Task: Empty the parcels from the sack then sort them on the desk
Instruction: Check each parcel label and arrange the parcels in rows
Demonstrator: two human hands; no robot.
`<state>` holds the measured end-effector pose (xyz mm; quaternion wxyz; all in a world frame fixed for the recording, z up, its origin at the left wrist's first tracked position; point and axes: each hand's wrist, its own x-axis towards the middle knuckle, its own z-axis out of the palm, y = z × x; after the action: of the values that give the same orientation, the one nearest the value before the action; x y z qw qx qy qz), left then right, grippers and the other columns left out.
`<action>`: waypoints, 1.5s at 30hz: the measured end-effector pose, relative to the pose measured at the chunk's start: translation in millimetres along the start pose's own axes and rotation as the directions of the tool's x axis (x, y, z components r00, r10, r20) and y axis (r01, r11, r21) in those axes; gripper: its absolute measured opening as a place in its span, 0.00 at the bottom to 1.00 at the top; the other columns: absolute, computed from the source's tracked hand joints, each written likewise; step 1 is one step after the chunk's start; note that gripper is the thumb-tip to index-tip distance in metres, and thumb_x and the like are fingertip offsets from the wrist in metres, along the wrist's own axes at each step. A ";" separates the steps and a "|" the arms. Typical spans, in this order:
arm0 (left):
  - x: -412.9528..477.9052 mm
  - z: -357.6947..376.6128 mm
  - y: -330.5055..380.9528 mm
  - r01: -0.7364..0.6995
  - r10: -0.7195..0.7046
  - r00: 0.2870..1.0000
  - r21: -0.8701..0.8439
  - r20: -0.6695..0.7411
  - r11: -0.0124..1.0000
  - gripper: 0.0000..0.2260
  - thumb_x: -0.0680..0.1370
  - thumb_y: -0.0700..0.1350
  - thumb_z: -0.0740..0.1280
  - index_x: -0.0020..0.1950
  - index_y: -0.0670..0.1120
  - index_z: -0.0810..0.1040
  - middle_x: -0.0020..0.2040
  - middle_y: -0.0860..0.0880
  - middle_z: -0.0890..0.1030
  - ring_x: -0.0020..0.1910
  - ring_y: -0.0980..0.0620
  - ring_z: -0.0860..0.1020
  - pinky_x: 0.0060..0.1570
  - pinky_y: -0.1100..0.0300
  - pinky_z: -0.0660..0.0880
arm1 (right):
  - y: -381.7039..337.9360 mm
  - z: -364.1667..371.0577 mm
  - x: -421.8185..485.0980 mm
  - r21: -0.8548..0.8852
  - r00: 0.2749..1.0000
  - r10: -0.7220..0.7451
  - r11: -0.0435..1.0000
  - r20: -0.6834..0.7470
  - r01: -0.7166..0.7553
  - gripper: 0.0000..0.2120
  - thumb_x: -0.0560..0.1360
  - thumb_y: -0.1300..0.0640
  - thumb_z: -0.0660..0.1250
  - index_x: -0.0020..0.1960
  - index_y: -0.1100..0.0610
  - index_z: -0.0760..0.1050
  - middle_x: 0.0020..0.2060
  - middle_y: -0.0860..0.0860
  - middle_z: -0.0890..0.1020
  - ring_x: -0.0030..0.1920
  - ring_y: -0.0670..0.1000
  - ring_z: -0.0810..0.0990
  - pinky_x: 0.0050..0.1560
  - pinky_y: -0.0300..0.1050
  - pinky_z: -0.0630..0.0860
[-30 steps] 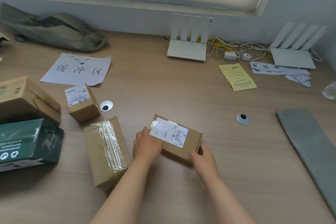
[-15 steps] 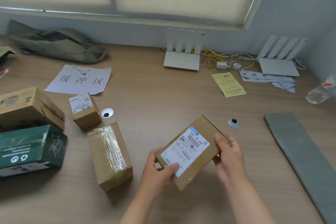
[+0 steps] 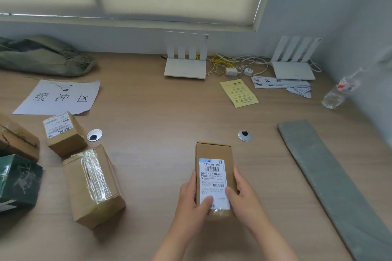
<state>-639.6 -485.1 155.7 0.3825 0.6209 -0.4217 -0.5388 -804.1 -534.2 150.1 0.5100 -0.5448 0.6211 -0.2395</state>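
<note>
A small flat cardboard parcel [image 3: 214, 152] with a white shipping label facing me is held above the desk [image 3: 161, 116] at the lower middle. My left hand [image 3: 192, 199] grips its left edge with the thumb on the label. My right hand [image 3: 244, 195] grips its right edge, thumb also on the label. The olive sack [image 3: 44, 59] lies crumpled at the far left by the wall. To the left lie a taped parcel [image 3: 93, 184], a small labelled parcel [image 3: 63, 133], a larger worn box [image 3: 17, 137] and a green box [image 3: 19, 182].
A paper sign [image 3: 59, 97] lies behind the left parcels. Two white routers [image 3: 185, 68] [image 3: 293, 70] with cables stand at the back. A yellow leaflet [image 3: 238, 93], folded papers [image 3: 282, 85], a water bottle [image 3: 339, 93] and a grey pad [image 3: 331, 176] are on the right.
Both hands lifted the parcel off the desk and turned it from lying crosswise to pointing lengthwise away from me, label up. The view tilted up and right.
</note>
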 end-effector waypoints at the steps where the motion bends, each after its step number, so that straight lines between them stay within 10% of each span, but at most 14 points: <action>1: 3.3 8.5 -3.8 -0.005 0.004 1.000 0.032 0.018 0.999 0.33 0.75 0.43 0.68 0.69 0.75 0.63 0.61 0.61 0.70 0.59 0.63 0.76 0.59 0.59 0.78 | 1.2 -3.6 -5.3 -0.045 1.000 -0.013 0.999 0.003 0.013 0.35 0.75 0.55 0.64 0.80 0.44 0.59 0.79 0.40 0.62 0.78 0.42 0.59 0.79 0.47 0.59; 5: 17.3 34.5 -19.3 -0.052 0.025 0.990 0.203 0.136 0.978 0.37 0.64 0.49 0.76 0.69 0.68 0.65 0.65 0.66 0.66 0.69 0.67 0.63 0.63 0.68 0.68 | 11.8 -18.7 -11.3 -0.180 0.995 0.016 0.984 0.095 0.001 0.37 0.72 0.65 0.70 0.65 0.30 0.61 0.65 0.19 0.53 0.77 0.37 0.53 0.70 0.31 0.62; 9: 38.7 43.9 -35.5 -0.106 0.010 0.984 0.531 0.179 0.841 0.52 0.56 0.58 0.73 0.77 0.64 0.52 0.69 0.66 0.65 0.69 0.57 0.66 0.67 0.56 0.65 | 30.2 -26.3 -2.4 -0.348 0.987 0.026 0.937 0.160 0.032 0.45 0.72 0.64 0.72 0.81 0.50 0.51 0.69 0.33 0.48 0.80 0.44 0.40 0.66 0.30 0.54; 22: 131.3 53.7 -0.8 -0.056 -0.018 0.995 0.688 0.100 0.724 0.55 0.59 0.58 0.78 0.79 0.61 0.50 0.71 0.65 0.67 0.65 0.51 0.73 0.57 0.49 0.66 | 24.5 -57.0 121.2 -0.494 0.973 0.044 0.866 0.224 0.075 0.50 0.74 0.61 0.72 0.82 0.54 0.42 0.80 0.49 0.33 0.81 0.48 0.51 0.75 0.41 0.59; 39: 129.5 35.4 21.1 -0.129 0.060 0.990 0.672 0.124 0.730 0.55 0.66 0.54 0.77 0.81 0.53 0.42 0.77 0.58 0.63 0.70 0.49 0.70 0.65 0.54 0.68 | -1.3 -48.9 130.0 -0.554 0.980 -0.175 0.808 0.098 0.200 0.42 0.75 0.51 0.71 0.82 0.52 0.51 0.82 0.47 0.43 0.82 0.48 0.44 0.78 0.50 0.59; 45: 55.0 -33.4 24.4 -0.186 0.262 0.964 0.601 -0.041 0.777 0.40 0.75 0.54 0.70 0.82 0.54 0.51 0.81 0.59 0.57 0.79 0.59 0.57 0.77 0.59 0.57 | -58.8 27.6 57.4 -0.274 0.976 -0.191 0.938 0.104 0.212 0.31 0.82 0.48 0.62 0.81 0.49 0.55 0.81 0.42 0.53 0.79 0.39 0.47 0.78 0.40 0.49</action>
<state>-605.7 -544.5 163.5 0.2564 0.6859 -0.6153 -0.2920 -747.5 -597.1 168.8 0.4227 -0.6815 0.5700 -0.1785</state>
